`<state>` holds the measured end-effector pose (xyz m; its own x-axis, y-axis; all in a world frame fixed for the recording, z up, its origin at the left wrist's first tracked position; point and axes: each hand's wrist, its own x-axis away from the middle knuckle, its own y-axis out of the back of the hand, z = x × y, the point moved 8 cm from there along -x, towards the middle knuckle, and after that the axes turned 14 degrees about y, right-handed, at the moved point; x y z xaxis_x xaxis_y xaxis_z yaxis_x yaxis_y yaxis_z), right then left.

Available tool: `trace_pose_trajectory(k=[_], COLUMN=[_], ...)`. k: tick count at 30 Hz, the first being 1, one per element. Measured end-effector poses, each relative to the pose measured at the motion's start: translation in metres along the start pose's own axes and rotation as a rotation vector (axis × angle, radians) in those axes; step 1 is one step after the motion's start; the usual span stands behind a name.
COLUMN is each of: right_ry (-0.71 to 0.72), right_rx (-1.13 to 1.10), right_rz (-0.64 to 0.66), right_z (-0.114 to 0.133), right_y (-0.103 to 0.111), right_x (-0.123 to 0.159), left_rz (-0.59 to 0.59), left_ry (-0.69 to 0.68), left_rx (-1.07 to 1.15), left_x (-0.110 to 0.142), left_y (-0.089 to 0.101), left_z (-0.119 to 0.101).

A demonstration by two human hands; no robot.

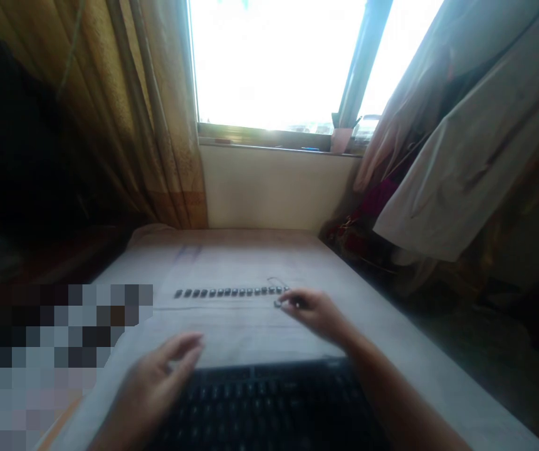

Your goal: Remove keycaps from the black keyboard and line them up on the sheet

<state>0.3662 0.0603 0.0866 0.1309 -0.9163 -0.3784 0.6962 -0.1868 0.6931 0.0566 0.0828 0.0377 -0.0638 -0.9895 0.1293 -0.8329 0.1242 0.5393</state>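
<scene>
A row of several small dark keycaps (pixel 232 292) lies on a pale cloth (pixel 251 326) spread over the table. My right hand (pixel 314 311) reaches to the right end of that row, its fingertips pinched on a small dark piece I cannot make out. My left hand (pixel 156 382) rests with fingers stretched out at the far left corner of a black keyboard (pixel 269 407), which lies at the near edge of the cloth. It holds nothing.
A bright window (pixel 274 62) with a sill (pixel 274 141) sits behind the table. Tan curtains (pixel 156 113) hang at the left, pale cloth and clothes (pixel 462 144) at the right. A blurred patch (pixel 62 357) covers the near left.
</scene>
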Motion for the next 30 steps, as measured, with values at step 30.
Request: trace_pose_trajectory(k=[30], right_ry=[-0.318], right_rx=[0.316], right_rz=[0.249], right_z=[-0.151], right_y=[-0.010], right_x=[-0.027], left_rz=[-0.215], left_ry=[0.280], left_rx=[0.071], left_x=[-0.067], left_y=[0.062], left_z=[0.091])
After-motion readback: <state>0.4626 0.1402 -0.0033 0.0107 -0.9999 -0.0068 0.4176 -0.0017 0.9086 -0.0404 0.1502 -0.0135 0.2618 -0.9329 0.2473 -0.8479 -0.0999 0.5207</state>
